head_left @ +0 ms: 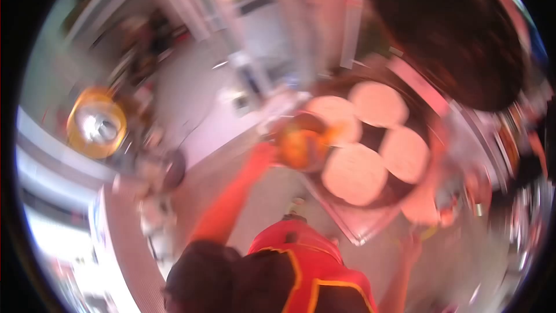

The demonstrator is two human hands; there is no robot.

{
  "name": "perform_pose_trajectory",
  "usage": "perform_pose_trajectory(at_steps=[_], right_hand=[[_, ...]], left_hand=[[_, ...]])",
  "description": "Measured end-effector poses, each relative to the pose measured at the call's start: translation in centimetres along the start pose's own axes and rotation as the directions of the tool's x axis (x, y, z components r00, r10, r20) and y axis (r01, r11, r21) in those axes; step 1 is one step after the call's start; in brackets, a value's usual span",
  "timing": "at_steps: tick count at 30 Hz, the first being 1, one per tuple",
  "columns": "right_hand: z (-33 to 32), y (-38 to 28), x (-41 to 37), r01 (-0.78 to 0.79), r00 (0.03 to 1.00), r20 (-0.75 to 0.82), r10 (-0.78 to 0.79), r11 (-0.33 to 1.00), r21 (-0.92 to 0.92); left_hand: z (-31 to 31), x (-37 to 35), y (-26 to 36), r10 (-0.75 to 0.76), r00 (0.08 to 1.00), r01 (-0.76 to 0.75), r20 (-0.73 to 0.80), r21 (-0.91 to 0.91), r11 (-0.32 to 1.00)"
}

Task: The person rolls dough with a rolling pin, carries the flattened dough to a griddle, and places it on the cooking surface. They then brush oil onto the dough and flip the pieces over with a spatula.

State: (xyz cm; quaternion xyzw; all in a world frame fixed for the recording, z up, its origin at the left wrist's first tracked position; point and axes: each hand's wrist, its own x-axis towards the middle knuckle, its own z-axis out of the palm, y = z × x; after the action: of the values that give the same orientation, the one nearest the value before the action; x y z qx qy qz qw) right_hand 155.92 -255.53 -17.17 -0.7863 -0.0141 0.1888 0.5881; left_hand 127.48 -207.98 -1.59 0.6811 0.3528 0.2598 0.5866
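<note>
My left hand point(265, 152) is closed on the near edge of a bowl point(301, 165) with orange-red contents, tilted beside the griddle. An orange smear stretches from the bowl over the closest flatbread point(336, 115). Several pale round flatbreads lie on the dark round griddle point(373, 135), among them one at the back point(378, 104) and one at the front point(354, 174). Another pale disc point(421, 207) sits at the griddle's front right edge. Just below it, my right hand point(412, 246) is beside a thin yellow thing point(428, 233); motion blur hides its fingers.
A large dark round pan or lid point(457, 29) stands at the back right. Blurred goods line a shelf point(509, 139) on the right. To the left are a pale counter point(211, 133) and a yellow-rimmed metal vessel point(97, 123). The metal stand's corner point(358, 237) juts toward me.
</note>
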Motion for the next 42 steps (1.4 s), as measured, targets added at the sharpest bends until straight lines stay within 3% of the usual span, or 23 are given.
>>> perform_pose_trajectory(at_steps=[1, 2, 3, 4, 5, 8, 10, 13, 16, 19, 21, 22, 25, 27, 29, 32, 34, 37, 39, 42], right_hand=[[-0.9, 2.3, 0.6, 0.002, 1.000, -0.029, 0.004, 0.979, 0.205], [-2.2, 1.8, 0.4, -0.030, 0.999, 0.019, 0.029, 0.999, 0.032], [-4.8, 5.7, 2.7, -0.022, 0.986, 0.165, 0.014, 0.999, 0.047], [-5.3, 9.9, 5.2, 0.049, 0.994, 0.096, -0.043, 0.997, -0.064], [-4.3, 9.0, 6.2, 0.125, 0.987, 0.112, -0.112, 0.985, -0.122], [-2.7, 4.9, 4.3, 0.315, 0.949, 0.125, -0.290, 0.903, -0.292], [-1.5, 2.5, 2.6, 0.407, 0.912, 0.137, -0.386, 0.820, -0.402], [1.8, 3.0, 6.3, 0.228, 0.969, 0.144, -0.203, 0.955, -0.188], [8.8, -5.3, 0.4, 0.113, 0.990, 0.096, -0.106, 0.991, -0.073], [12.7, -4.6, 0.8, 0.258, 0.957, 0.158, -0.242, 0.962, -0.089], [17.0, -4.8, 1.5, 0.518, 0.847, 0.215, -0.487, 0.846, -0.124], [19.7, -5.9, 0.2, 0.630, 0.769, 0.241, -0.592, 0.765, -0.135], [31.4, -13.8, -7.4, 0.346, 0.937, 0.091, -0.338, 0.934, -0.085], [38.0, -15.1, -8.5, 0.396, 0.914, 0.160, -0.372, 0.904, -0.162], [45.1, -17.1, -10.4, 0.307, 0.924, 0.264, -0.278, 0.949, -0.075], [54.6, -20.7, -11.6, 0.452, 0.860, 0.345, -0.376, 0.875, -0.172], [60.2, -21.0, -9.2, 0.616, 0.761, 0.383, -0.523, 0.767, -0.177], [71.0, -25.2, -9.1, 0.218, 0.893, 0.425, -0.152, 0.969, -0.112], [80.0, -25.5, -5.4, 0.483, 0.820, 0.457, -0.346, 0.845, -0.228], [98.5, -25.1, 0.3, 0.745, 0.606, 0.597, -0.525, 0.637, -0.197]], left_hand=[[0.9, -1.5, -0.4, 0.022, 0.999, -0.023, -0.027, -0.046, 0.999], [1.5, -2.3, -1.7, -0.038, 0.999, 0.039, 0.008, -0.231, 0.972], [2.0, -3.4, -0.9, -0.061, 0.998, 0.057, -0.022, -0.152, 0.987], [2.3, -4.5, 0.2, -0.162, 0.986, 0.160, -0.035, -0.067, 0.985], [3.0, -5.3, 0.5, -0.266, 0.964, 0.266, -0.023, 0.003, 0.964], [2.5, -8.5, 0.0, -0.366, 0.930, 0.359, -0.042, -0.118, 0.926], [1.5, -10.0, -0.7, -0.350, 0.933, 0.333, -0.082, -0.164, 0.928], [-1.8, -11.5, -1.8, -0.353, 0.923, 0.342, -0.154, -0.098, 0.935], [-6.3, -12.1, -4.0, -0.355, 0.905, 0.366, -0.235, 0.001, 0.931], [-12.2, -11.7, -4.4, -0.354, 0.883, 0.410, -0.309, 0.138, 0.902], [-16.7, -11.4, -3.7, -0.333, 0.876, 0.419, -0.349, 0.208, 0.884], [-19.2, -11.1, -3.1, -0.308, 0.878, 0.406, -0.366, 0.232, 0.884], [-27.2, -9.0, -4.9, -0.233, 0.871, 0.401, -0.432, 0.355, 0.844], [-31.9, -7.8, -6.4, -0.198, 0.856, 0.408, -0.478, 0.390, 0.825], [-37.4, -6.3, -7.6, -0.164, 0.846, 0.396, -0.507, 0.391, 0.831], [-45.4, -3.5, -9.5, -0.191, 0.795, 0.428, -0.576, 0.309, 0.849], [-50.4, -1.3, -11.0, -0.230, 0.758, 0.460, -0.610, 0.251, 0.851], [-57.7, 2.7, -13.1, -0.245, 0.665, 0.494, -0.705, 0.169, 0.853], [-62.3, 5.2, -14.6, -0.261, 0.581, 0.518, -0.771, 0.103, 0.849], [-70.0, 9.3, -15.7, -0.249, 0.493, 0.567, -0.834, 0.090, 0.819]])
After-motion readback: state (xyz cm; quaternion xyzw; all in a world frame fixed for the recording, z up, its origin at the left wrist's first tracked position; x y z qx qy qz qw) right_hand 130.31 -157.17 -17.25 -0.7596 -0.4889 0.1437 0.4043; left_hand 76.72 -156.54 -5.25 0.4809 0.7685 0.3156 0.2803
